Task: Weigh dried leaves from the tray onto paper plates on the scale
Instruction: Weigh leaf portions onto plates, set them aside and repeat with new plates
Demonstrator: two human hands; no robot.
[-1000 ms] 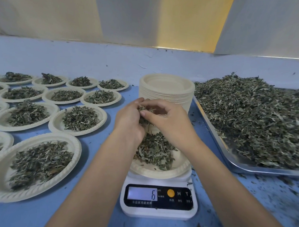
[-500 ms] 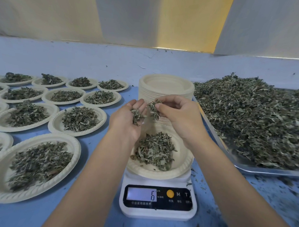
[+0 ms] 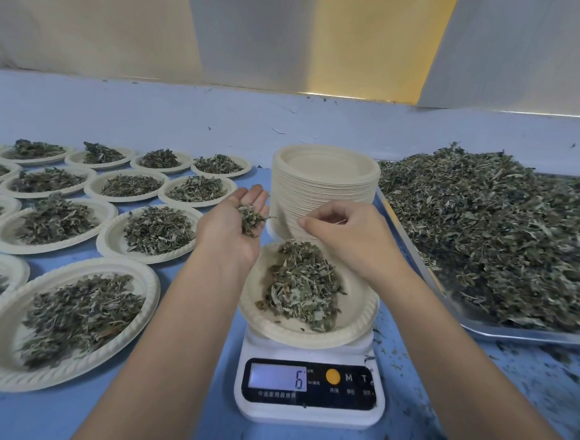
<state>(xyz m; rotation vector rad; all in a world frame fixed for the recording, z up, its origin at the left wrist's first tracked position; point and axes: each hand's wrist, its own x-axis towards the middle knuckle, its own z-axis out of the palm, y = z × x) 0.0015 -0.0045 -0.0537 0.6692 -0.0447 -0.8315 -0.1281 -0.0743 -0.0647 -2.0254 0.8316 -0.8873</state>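
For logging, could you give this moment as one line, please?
left hand: carries dried green leaves; right hand: curled; white digital scale: 6

My blue table [image 3: 27, 414] carries rows of leaf-filled paper plates [image 3: 106, 241] on the left; a stack of empty plates [image 3: 323, 194] stands behind the scale [image 3: 306, 416] in the middle; the metal tray [image 3: 509, 332] sits on the right; leaf crumbs [image 3: 558, 356] lie scattered near its front edge.

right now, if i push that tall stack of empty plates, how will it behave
The stack of plates is many nested layers, so a high push would likely shear it. Thin paper probably weighs little, so it may slide easily.
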